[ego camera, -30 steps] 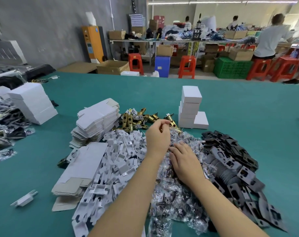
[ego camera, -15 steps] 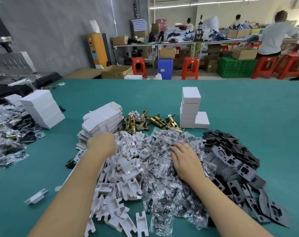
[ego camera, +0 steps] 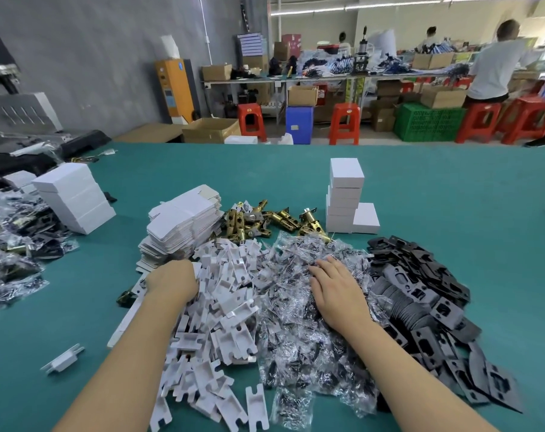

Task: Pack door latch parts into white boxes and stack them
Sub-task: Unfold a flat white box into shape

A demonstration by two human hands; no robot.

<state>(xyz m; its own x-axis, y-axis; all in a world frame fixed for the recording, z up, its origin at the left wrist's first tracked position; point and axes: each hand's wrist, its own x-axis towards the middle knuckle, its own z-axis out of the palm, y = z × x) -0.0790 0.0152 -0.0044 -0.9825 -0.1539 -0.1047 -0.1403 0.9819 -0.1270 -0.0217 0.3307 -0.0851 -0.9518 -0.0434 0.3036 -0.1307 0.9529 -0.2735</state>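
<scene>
**Left hand settles at the flat-box pile, right hand rests on the bags**

Swinging away from the brass latches, where it was a second ago, the left hand [ego camera: 171,280] now sits low at the left edge of the white plastic inserts [ego camera: 224,300], right at the foot of the stack of flat unfolded boxes [ego camera: 183,226]. Its fingers curl downward, out of sight behind the knuckles, so I cannot tell whether they grip anything. The right hand [ego camera: 336,291] has hardly shifted: it lies palm down, fingers straight and relaxed, on the heap of clear screw bags [ego camera: 299,338], grasping nothing.

Brass latches [ego camera: 265,221] lie in a loose pile on the green table [ego camera: 452,213], behind the inserts and the bags. Just right of them stands the stack of packed white boxes [ego camera: 344,194], with one lower box touching its right side. Black plates [ego camera: 427,300] spread along the right of the bag heap. A lone white insert [ego camera: 63,360] lies apart at the near left. Farther left sits another stack of white boxes [ego camera: 73,196], beside more bagged parts [ego camera: 12,241].
</scene>
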